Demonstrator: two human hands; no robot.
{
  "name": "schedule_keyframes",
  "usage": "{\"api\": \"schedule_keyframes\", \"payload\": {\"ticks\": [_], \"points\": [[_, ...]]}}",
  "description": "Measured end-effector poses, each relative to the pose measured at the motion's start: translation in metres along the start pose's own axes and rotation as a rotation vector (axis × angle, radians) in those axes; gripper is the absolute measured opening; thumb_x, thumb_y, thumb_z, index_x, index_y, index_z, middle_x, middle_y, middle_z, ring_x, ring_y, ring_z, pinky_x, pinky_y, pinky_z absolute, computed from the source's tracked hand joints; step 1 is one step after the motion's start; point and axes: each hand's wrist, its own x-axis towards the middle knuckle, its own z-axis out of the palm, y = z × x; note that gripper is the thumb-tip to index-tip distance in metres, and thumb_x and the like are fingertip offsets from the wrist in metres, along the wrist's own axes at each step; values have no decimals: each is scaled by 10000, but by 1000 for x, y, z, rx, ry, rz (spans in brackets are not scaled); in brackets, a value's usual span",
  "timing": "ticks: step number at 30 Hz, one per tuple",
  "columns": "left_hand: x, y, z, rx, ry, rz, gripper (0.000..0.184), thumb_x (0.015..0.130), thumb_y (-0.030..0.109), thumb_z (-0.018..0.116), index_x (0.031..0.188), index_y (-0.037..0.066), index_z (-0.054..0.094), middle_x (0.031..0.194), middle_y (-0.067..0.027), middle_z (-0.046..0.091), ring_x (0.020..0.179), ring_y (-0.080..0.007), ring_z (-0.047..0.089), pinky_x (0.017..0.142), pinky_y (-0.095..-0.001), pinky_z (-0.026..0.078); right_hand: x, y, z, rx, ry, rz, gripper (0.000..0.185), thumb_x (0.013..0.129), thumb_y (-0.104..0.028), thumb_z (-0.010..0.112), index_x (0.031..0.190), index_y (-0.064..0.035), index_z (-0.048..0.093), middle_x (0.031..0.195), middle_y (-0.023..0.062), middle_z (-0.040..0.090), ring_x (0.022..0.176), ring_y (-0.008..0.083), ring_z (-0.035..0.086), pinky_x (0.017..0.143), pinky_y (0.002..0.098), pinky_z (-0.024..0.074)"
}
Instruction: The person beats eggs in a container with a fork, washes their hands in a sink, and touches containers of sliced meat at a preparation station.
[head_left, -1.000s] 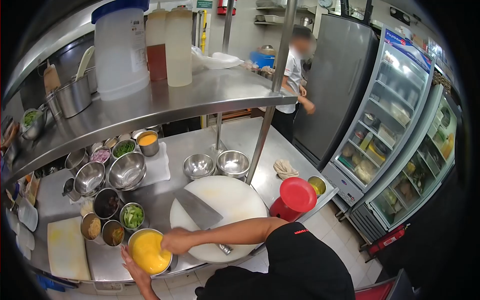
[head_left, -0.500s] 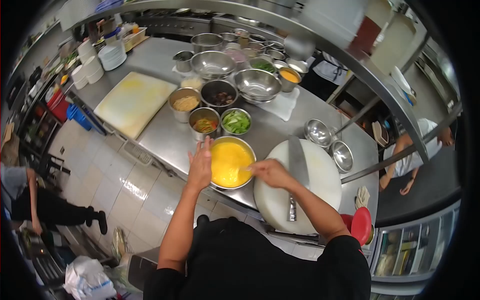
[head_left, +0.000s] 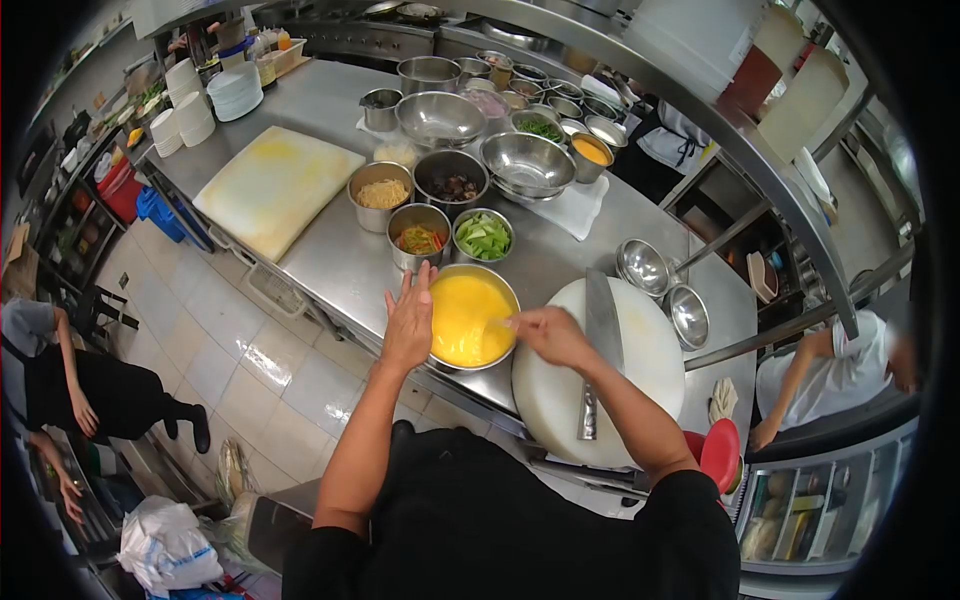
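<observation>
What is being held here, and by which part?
Right hand: a blurred utensil, seemingly by its upper end. Left hand: open against the left side of the bowl, not gripping.

The tabletop (head_left: 340, 100) is silver-grey. At its near edge, bright yellow liquid (head_left: 468, 318) fills a silver pot (head_left: 436, 352). Behind it are light green leaves (head_left: 484, 238), dark brown pieces (head_left: 452, 187), pale yellow strands (head_left: 382, 194) and orange sauce (head_left: 592, 151). Toward the left edge, a cream board (head_left: 275, 195) has patchy yellow stains. Toward the right edge, a round board (head_left: 650, 350) is off-white, and by the near right corner a lid (head_left: 720, 454) is red. The floor (head_left: 210, 340) has cream tiles in a grid.
</observation>
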Motion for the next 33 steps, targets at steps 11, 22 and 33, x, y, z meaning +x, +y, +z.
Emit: {"api": "schedule_keyframes", "payload": {"ticks": [11, 22, 33], "points": [[1, 0, -1, -16, 15, -15, 635, 993, 465, 91, 1469, 68, 224, 1474, -103, 351, 1409, -363, 170, 1097, -594, -2, -6, -13, -1, -205, -9, -86, 218, 878, -282, 562, 986, -161, 708, 751, 123, 656, 672, 291, 629, 618, 384, 479], [-1, -2, 1, -13, 25, 4, 642, 993, 469, 105, 1463, 52, 234, 1469, -109, 358, 1407, -366, 174, 1095, -598, -1, -4, -10, -4, 244, -137, -175, 220, 863, -277, 570, 981, -156, 709, 820, 139, 666, 729, 319, 634, 676, 390, 501], [0, -1, 2, -15, 15, -10, 638, 996, 462, 112, 1460, 43, 235, 1472, -102, 355, 1411, -345, 178, 1097, -597, 7, -11, -11, -6, -196, -143, -206, 209, 868, -288, 574, 961, -172, 721, 785, 124, 672, 721, 305, 644, 657, 385, 501]]}}
